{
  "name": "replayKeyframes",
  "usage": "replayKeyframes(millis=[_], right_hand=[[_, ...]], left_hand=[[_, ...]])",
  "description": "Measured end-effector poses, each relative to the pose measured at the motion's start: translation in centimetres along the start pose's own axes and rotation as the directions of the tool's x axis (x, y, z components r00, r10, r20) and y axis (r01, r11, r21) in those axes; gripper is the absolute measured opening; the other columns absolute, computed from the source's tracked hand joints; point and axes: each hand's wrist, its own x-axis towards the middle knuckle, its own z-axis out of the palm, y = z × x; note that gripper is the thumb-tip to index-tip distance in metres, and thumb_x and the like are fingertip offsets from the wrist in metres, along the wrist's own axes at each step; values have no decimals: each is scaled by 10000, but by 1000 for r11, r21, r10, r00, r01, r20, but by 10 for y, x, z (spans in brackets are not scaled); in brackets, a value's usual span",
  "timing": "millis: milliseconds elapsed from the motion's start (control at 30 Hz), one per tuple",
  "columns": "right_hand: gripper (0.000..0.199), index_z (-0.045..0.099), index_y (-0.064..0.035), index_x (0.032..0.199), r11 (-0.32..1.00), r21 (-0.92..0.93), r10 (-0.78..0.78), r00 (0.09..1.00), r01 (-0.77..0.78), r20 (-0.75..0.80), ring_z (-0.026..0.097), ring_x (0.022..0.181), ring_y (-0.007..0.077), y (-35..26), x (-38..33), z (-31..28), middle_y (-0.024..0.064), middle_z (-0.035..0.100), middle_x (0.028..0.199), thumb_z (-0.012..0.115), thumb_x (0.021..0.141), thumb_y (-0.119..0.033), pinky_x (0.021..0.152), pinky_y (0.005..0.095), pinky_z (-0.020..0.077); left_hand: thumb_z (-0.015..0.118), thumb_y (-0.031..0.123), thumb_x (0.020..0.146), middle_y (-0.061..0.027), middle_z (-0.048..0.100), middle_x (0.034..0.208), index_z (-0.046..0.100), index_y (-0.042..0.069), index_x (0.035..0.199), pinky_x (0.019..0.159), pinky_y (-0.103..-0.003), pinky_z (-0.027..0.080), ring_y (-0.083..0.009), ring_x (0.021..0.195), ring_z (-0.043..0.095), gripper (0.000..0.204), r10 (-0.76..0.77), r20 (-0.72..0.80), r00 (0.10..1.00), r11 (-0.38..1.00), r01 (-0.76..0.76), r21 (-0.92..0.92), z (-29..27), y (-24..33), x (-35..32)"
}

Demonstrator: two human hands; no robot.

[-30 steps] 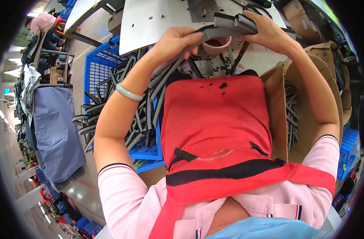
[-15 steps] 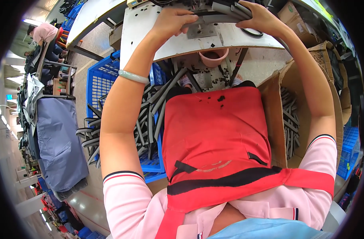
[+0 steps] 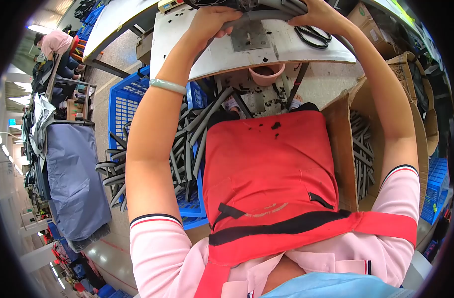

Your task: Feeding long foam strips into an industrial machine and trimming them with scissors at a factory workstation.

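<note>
Factory floor, pale concrete; a white worktop [image 3: 296, 49] with a curved front edge sits at the top of the head view, a grey metal plate [image 3: 250, 35] set into its middle.

Left hand [image 3: 212, 22]: fingers curled down over a long grey foam-like strip [image 3: 266, 14] that lies across the back of the worktop, gripping it just left of the metal plate. A pale green bangle [image 3: 167, 86] sits on that forearm.

Right hand [image 3: 320, 14]: closed over the same grey strip at its right end, where several strips bunch together at the frame's top edge. Exact finger hold is partly cut off by the rim.

Just right of the right hand, black-handled scissors [image 3: 314, 36] lie flat on the worktop. Small dark scraps dot the white surface.

Below the worktop's front edge hangs a pink plastic cup [image 3: 266, 74]. Under it, the person's red apron [image 3: 271, 169] with black ties fills the centre, dark scraps on its upper part.

To the person's left, a blue plastic crate [image 3: 125, 104] holds a loose heap of the same grey strips [image 3: 187, 144], some spilling over its side. To the right, an open brown cardboard box [image 3: 343, 144] holds more grey strips [image 3: 361, 149] stacked lengthwise.

Far left: a dark blue cloth-covered trolley [image 3: 73, 184], and another person in pink [image 3: 55, 42] seated well apart.
</note>
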Motion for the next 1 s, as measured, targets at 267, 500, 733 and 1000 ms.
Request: replayKeyframes(millis=[267,500,733,1000], right_hand=[[310,586,-58,1011,984,31,-180,982,178,60,628,956,339,-40,-60,49,126,661,1010,707,731,-113,835,395,508],[165,615,-61,900,747,-341,-443,811,570,383,566,1103,313,-122,-90,140,120,663,1020,624,763,-153,1016,442,383],[461,588,-9,1123,933,-116,-335,940,341,70,638,861,369,-24,-72,42,213,658,885,710,704,-156,757,433,487],[529,564,20,1158,979,204,-52,985,18,163,518,835,136,6,-57,-1,61,591,912,698,706,-219,801,276,433]], left_hand=[[673,336,873,-24,682,831,731,29,1009,653,-259,476,-86,691,574,341,243,25,970,869,-229,439,-2,-13,-29],[679,287,854,-44,636,673,730,0,946,562,-258,482,-123,674,594,305,34,228,973,985,-72,160,74,26,-45],[562,385,953,-27,668,889,686,19,1088,694,-271,470,-85,756,559,409,-272,291,917,962,263,71,16,-45,-98],[660,289,901,-2,631,781,690,8,993,601,-200,409,-47,653,500,297,-23,183,983,998,11,64,5,15,-80]])
